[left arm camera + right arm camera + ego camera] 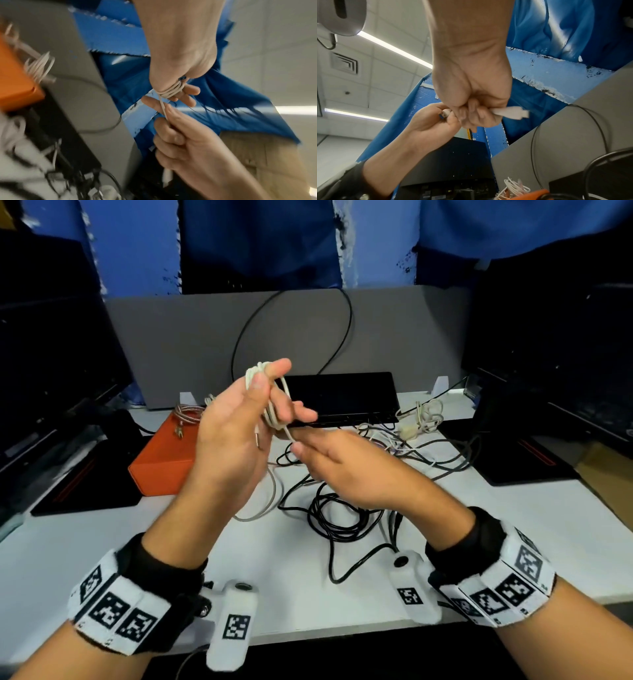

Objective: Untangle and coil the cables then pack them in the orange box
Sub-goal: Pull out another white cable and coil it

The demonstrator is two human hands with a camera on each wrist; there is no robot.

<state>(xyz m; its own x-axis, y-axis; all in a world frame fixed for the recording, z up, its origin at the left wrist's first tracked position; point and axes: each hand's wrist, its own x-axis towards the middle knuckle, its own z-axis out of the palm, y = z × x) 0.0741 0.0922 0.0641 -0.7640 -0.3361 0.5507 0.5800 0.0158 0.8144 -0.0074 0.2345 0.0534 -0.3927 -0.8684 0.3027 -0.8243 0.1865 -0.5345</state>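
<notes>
My left hand (236, 422) is raised above the table with a white cable (256, 370) wound in several loops round its fingers, the thumb pressing on the coil. In the left wrist view the loops (173, 91) sit tight around the fingers. My right hand (329, 463) is just right of it and pinches the cable's free strand (163, 106). In the right wrist view the white connector end (513, 114) sticks out of that fist. The orange box (161, 463) stands on the table to the left, behind my left hand.
A braided cable (186, 412) lies coiled on the orange box. Tangled black cables (339, 515) spread over the white table under my hands, and white cables (424, 416) lie at the back right. A black flat device (342, 395) and a grey divider (191, 344) stand behind.
</notes>
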